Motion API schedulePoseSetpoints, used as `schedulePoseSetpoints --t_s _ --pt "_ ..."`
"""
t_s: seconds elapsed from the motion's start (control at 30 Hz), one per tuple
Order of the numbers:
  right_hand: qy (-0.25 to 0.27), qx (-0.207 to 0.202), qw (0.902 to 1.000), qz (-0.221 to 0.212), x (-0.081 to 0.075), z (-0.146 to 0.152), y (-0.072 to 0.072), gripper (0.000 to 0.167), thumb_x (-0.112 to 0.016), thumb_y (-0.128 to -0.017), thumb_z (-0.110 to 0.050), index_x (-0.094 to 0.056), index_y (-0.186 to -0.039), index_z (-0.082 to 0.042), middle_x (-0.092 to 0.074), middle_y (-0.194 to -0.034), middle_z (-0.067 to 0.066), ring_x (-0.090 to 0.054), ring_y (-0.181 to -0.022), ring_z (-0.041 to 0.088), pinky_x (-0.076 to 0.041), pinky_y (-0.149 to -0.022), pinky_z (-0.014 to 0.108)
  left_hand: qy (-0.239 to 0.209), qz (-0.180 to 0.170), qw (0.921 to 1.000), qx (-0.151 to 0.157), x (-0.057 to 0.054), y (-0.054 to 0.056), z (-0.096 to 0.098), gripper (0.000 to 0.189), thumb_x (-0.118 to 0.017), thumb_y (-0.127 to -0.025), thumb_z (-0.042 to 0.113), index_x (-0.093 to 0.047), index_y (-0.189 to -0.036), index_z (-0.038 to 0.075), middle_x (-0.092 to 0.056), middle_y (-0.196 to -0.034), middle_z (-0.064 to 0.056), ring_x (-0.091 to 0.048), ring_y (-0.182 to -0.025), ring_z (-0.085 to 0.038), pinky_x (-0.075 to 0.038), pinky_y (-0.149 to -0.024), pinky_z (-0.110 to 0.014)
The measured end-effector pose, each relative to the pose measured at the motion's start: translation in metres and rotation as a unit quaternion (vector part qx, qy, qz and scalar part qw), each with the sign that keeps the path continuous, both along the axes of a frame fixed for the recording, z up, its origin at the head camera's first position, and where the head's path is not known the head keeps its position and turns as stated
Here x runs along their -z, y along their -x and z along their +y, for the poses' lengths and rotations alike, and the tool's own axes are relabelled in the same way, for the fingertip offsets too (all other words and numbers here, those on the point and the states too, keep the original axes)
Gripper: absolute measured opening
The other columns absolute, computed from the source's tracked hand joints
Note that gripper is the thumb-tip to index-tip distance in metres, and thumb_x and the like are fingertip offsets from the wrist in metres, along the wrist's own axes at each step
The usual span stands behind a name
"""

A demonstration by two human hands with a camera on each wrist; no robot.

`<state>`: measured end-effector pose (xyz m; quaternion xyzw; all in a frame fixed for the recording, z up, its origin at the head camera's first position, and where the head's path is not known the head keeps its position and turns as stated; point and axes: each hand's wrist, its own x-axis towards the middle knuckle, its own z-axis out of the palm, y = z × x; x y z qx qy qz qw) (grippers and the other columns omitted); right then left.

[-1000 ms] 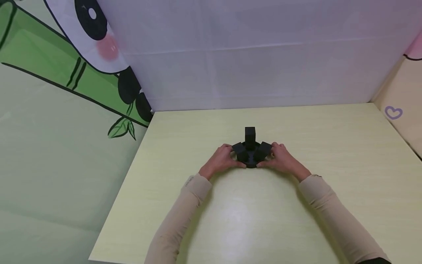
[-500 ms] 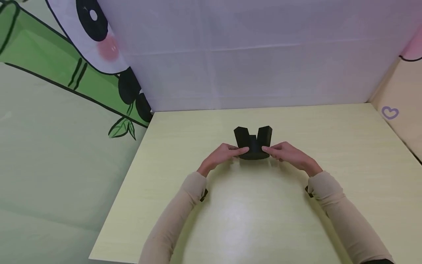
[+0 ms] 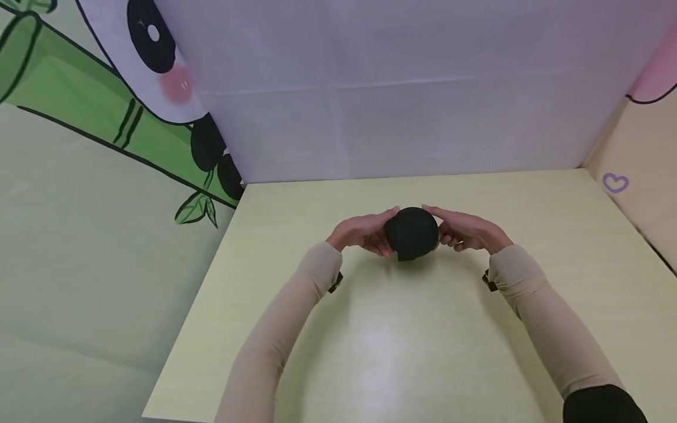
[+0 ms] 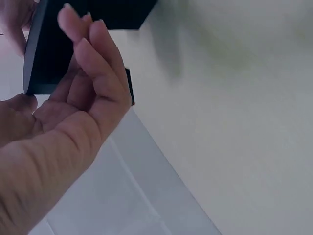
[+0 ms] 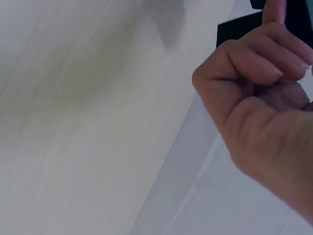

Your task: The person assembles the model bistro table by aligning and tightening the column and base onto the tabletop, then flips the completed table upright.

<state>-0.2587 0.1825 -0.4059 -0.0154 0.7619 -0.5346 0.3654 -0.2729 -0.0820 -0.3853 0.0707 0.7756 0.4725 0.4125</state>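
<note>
A black stand [image 3: 414, 233] with a round base and block-like prongs is held above the table, tipped so its flat round underside faces the head camera. My left hand [image 3: 365, 231] grips its left edge, thumb on the far rim and fingers beneath. On the opposite side my right hand [image 3: 469, 230] holds the rim between thumb and fingers. In the left wrist view the stand [image 4: 49, 54] shows edge-on behind curled fingers [image 4: 105, 73]. Only dark parts of the stand [image 5: 239, 28] appear in the right wrist view. The prongs are mostly hidden in the head view.
A pale wood-look table [image 3: 391, 352] lies under both arms. Behind it rises a lilac cloth wall [image 3: 402, 117]. A printed green cloth [image 3: 106, 264] hangs at the left, and a beige panel [image 3: 645, 153] with a heart stands at the right.
The stand has been lifted off the table and tipped over, from prongs facing up to its underside facing the head camera. Both hands rotated along with it, thumbs now on the far side.
</note>
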Motion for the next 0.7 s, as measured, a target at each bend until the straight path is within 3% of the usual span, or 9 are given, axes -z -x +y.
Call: schedulePoseSetpoints --t_s 0.2,0.3,0.47,0.7 --pt "0.008 -0.019 0.9984 -0.053 0.005 0.006 0.013 0.083 -0.032 -0.105 -0.066 -0.075 -0.075 -0.002 -0.041 -0.059 -0.004 -0.028 -0.053 0.009 -0.025 -0.053 0.024 0.035 -0.038 0.9986 -0.013 0.001 0.016 0.011 0.083 -0.034 -0.106 0.066 -0.073 -0.096 -0.006 -0.071 -0.079 -0.016 -0.064 -0.061 -0.017 -0.047 -0.104 -0.047" --pt "0.005 -0.020 0.9973 -0.071 0.008 0.007 0.017 0.083 -0.032 -0.105 -0.066 -0.075 -0.074 -0.002 -0.041 -0.058 -0.005 -0.028 -0.051 0.007 -0.026 -0.052 0.023 0.048 -0.059 0.9967 -0.026 0.005 0.023 0.014 0.083 -0.034 -0.106 0.066 -0.072 -0.095 -0.007 -0.070 -0.081 -0.016 -0.059 -0.058 -0.016 -0.052 -0.087 -0.038" --pt "-0.012 -0.007 0.9958 -0.091 0.014 0.005 0.022 0.080 -0.032 -0.107 -0.063 -0.073 -0.074 -0.002 -0.042 -0.059 -0.005 -0.029 -0.052 0.006 -0.026 -0.052 0.023 0.053 -0.095 0.9927 -0.051 0.017 0.030 0.018 0.083 -0.034 -0.106 0.066 -0.070 -0.095 -0.009 -0.068 -0.077 -0.014 -0.052 -0.055 -0.012 -0.047 -0.059 -0.025" --pt "-0.023 -0.008 0.9960 -0.085 0.012 0.005 0.024 0.078 -0.030 -0.108 -0.060 -0.070 -0.080 0.001 -0.041 -0.060 -0.005 -0.029 -0.052 0.006 -0.026 -0.052 0.023 0.050 -0.106 0.9905 -0.072 0.023 0.033 0.019 0.083 -0.034 -0.106 0.066 -0.069 -0.092 -0.009 -0.067 -0.075 -0.013 -0.048 -0.053 -0.012 -0.045 -0.051 -0.022"
